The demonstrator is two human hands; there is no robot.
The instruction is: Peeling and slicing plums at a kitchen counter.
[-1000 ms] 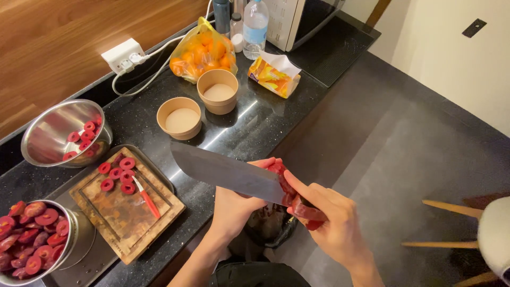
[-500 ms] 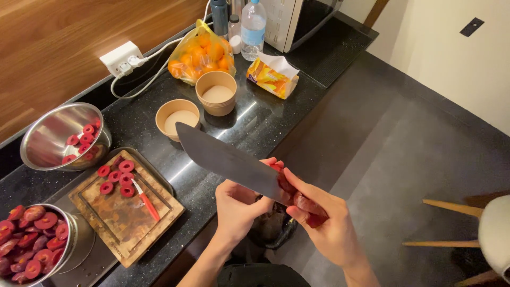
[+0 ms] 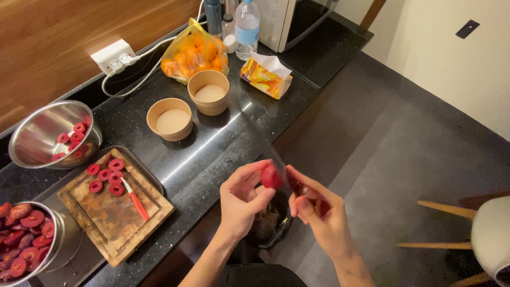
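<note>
Two bare hands meet low in the view, over a dark bin (image 3: 273, 226) on the floor just off the counter's near edge. The left hand (image 3: 241, 199) pinches a small red fruit piece (image 3: 271, 176) between thumb and fingertips. The right hand (image 3: 319, 212) is closed around the red handle of a large knife (image 3: 281, 170); a second ago its broad blade lay flat across the view, and now it is turned edge-on, a thin blur right against the fruit, so cutting seems under way. Left on the counter (image 3: 212, 154), a wooden cutting board (image 3: 114, 207) carries red fruit rings (image 3: 106, 175) and a small red-handled knife (image 3: 135, 199). A steel bowl of red fruit (image 3: 26, 239) stands at its near left, another steel bowl (image 3: 50, 133) with a few rings beyond. Farther off stand two paper cups (image 3: 188, 103), a bag of oranges (image 3: 196, 53) and a water bottle (image 3: 247, 26).
</note>
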